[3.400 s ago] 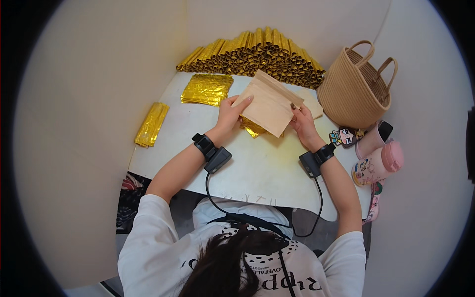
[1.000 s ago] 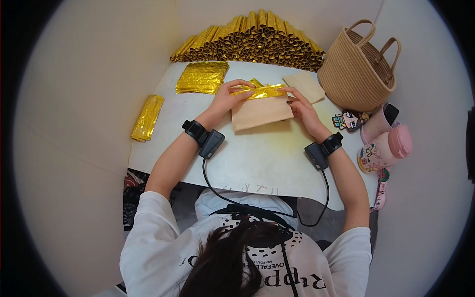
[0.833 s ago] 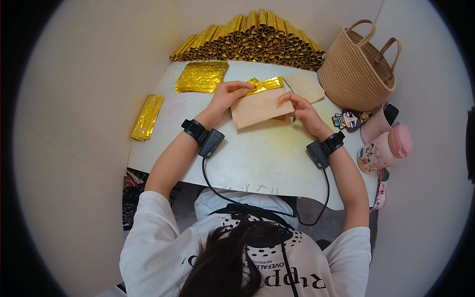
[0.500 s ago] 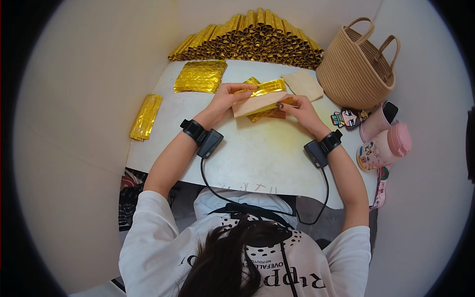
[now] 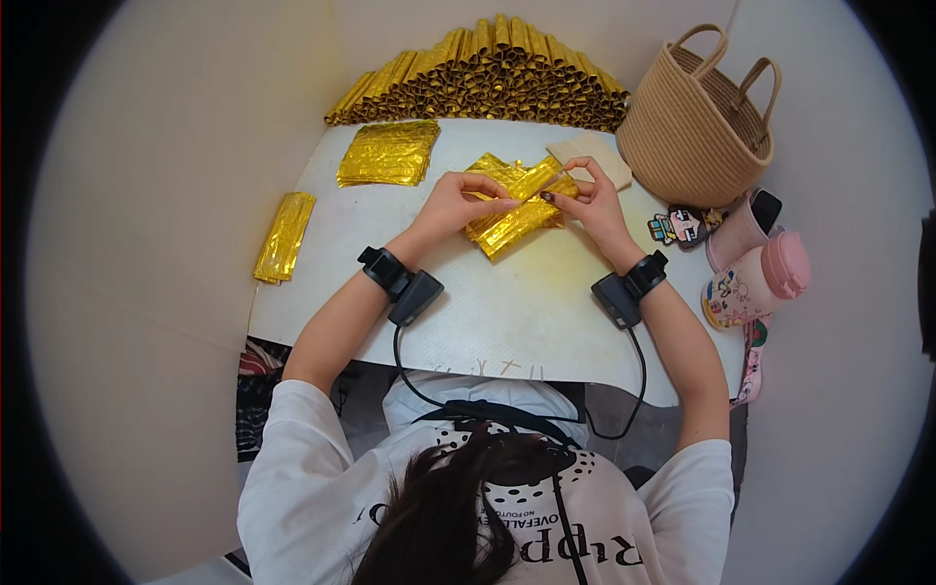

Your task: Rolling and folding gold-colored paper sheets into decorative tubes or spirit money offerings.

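A gold foil paper sheet with a fold running along it lies slantwise between my hands. The left edge of the fold is pinched between thumb and fingers of my left hand. My right hand grips the same sheet farther right, its thumb and fingertips together at the fold and the index finger arched. More gold foil paper shows underneath and behind it. A beige sheet stack lies just beyond my right hand, partly covered by it.
A heap of rolled gold tubes lines the back of the white table. Flat gold stacks lie at left, with a narrow gold bundle nearer. At right stand a woven basket, a pink-lidded cup and a cartoon figure.
The sheet's beige back faced up before; now gold shows on top, and the sheet slants differently. My right hand has shifted up, and its fingers have changed their grip.
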`<state>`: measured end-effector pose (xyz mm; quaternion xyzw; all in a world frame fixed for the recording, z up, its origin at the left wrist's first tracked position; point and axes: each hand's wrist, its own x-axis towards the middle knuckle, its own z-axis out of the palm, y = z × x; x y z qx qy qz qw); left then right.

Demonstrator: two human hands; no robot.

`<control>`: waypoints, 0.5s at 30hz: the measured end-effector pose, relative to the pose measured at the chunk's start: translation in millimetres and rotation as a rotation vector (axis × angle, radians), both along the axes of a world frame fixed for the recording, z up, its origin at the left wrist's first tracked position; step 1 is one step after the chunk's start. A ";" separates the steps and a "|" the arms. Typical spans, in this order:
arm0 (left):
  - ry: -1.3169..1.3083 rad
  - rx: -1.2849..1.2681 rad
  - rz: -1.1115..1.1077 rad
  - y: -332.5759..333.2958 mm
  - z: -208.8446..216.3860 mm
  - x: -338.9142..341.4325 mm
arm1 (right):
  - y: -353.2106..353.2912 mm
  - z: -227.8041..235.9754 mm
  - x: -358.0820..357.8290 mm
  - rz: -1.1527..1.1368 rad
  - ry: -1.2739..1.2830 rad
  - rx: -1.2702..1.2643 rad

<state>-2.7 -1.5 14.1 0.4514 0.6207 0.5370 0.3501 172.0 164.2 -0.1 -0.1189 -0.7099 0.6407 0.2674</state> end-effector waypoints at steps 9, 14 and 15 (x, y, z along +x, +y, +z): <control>0.027 0.020 -0.093 1.8 -10.3 1.3 | -19.6 1.3 -4.8 0.123 0.060 -0.073; -0.143 -0.074 -0.183 -1.1 -9.9 -0.5 | -29.2 5.4 -3.1 0.171 0.013 0.065; -0.164 -0.058 -0.176 -1.6 -8.4 2.0 | -29.2 6.0 -3.5 0.170 0.013 0.065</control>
